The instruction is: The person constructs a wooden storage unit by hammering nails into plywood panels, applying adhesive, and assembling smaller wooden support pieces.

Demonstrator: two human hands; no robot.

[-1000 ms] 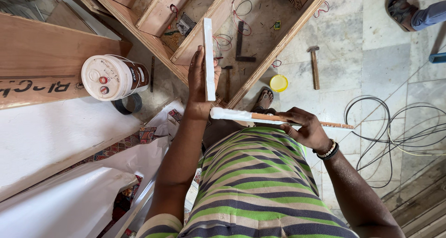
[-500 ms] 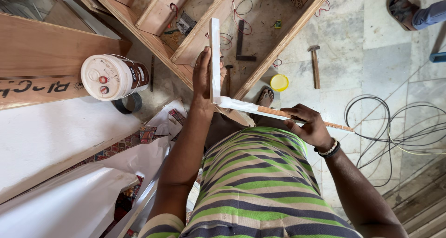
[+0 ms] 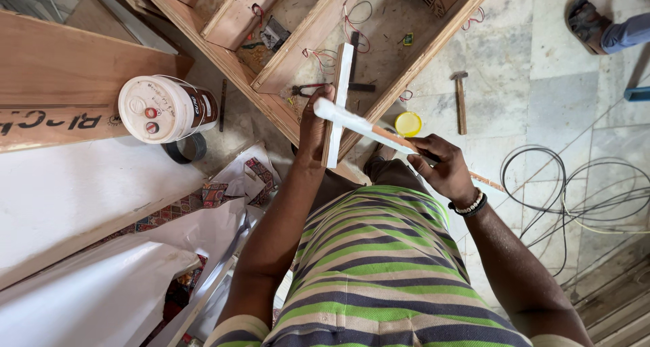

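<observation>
My left hand (image 3: 311,130) grips a narrow white-faced wooden strip (image 3: 340,76), held upright in front of my striped shirt. A long thin stick (image 3: 359,125), white with glue at its far end and bare wood near the grip, is held in my right hand (image 3: 440,167). The stick's white end lies across the strip's face, just above my left fingers. A beaded bracelet sits on my right wrist.
A white glue tub (image 3: 159,109) stands on a wooden board at left, above a white laminate sheet (image 3: 74,198). A wooden frame (image 3: 305,35) with wires and pliers lies ahead. A hammer (image 3: 460,100), yellow lid (image 3: 408,123), coiled cable (image 3: 582,191) and another person's sandalled foot (image 3: 586,22) are on the tiled floor.
The stick's white end has swung upward and to the right along the strip. My left hand with the strip has shifted slightly right and up.
</observation>
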